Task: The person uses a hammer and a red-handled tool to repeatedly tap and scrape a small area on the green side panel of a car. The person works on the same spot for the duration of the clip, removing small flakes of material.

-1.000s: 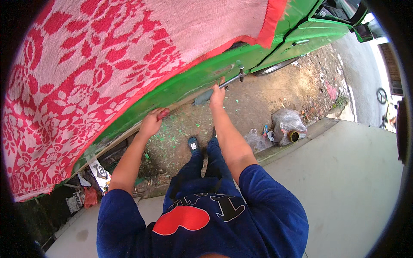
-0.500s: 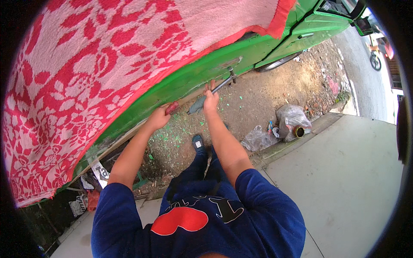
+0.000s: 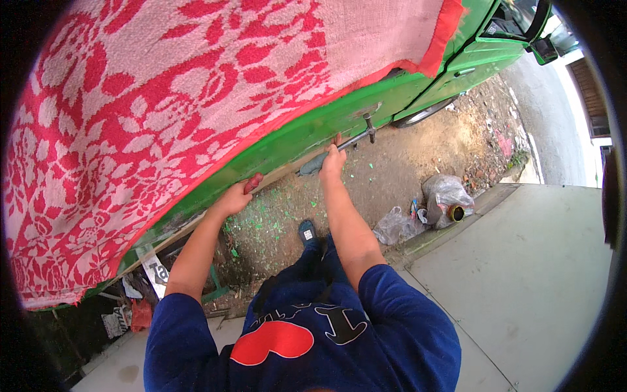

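My right hand point(image 3: 332, 164) is closed round the grey-blue grip of a hammer point(image 3: 356, 138). The hammer's metal shaft points away to the right, and its head is close to the lower side of a green vehicle point(image 3: 307, 140). Whether the head touches the panel, I cannot tell. Further left, my left hand point(image 3: 234, 198) is wrapped round a reddish, rounded handle point(image 3: 254, 182) beside the vehicle's lower edge. The rest of that handled thing is hidden. Over the vehicle's upper part lies a red and pink floral blanket point(image 3: 163, 98).
Green flakes point(image 3: 261, 215) litter the dirt ground under my hands. To the right sit a clear plastic bag point(image 3: 446, 193) and an open can point(image 3: 456, 213). A pale slab floor point(image 3: 516, 261) lies nearer right. A wheel point(image 3: 421, 116) shows beneath the vehicle.
The whole view has shifted a little, so the vehicle sits lower in the picture. My left hand has drawn left along the panel with the reddish handle. My right hand keeps the hammer.
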Available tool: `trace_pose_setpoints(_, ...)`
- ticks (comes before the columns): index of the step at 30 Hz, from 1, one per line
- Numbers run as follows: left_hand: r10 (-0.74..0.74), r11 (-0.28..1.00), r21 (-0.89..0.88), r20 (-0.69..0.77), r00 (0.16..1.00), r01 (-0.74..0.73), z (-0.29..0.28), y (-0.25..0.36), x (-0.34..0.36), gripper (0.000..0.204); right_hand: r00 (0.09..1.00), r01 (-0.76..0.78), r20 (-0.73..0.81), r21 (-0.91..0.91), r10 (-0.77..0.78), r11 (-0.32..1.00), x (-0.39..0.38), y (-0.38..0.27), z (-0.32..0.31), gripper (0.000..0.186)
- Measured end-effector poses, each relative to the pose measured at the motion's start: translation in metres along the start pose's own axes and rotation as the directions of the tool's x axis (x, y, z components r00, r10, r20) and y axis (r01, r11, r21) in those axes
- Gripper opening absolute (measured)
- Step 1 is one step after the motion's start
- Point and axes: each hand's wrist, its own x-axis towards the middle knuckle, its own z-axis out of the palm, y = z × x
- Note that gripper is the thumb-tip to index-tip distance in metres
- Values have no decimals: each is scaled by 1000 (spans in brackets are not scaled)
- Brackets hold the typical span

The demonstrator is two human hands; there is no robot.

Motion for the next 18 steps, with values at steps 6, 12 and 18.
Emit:
trace_pose_setpoints(6, -23, 999, 31, 106, 994, 19, -11, 5, 2, 48, 971, 151, 181, 33, -155, 988, -19, -9, -7, 62)
trace_pose_setpoints(12, 52, 999, 9, 99, 994, -54, -14, 26, -3, 52, 986, 155, 64, -18, -154, 988, 4, 9, -19, 70)
trace_pose_setpoints(18, 33, 998, -56, 121, 992, -27, -10, 12, -2, 59, 986, 35, 163, 46, -42, 998, -47, 12, 4, 68)
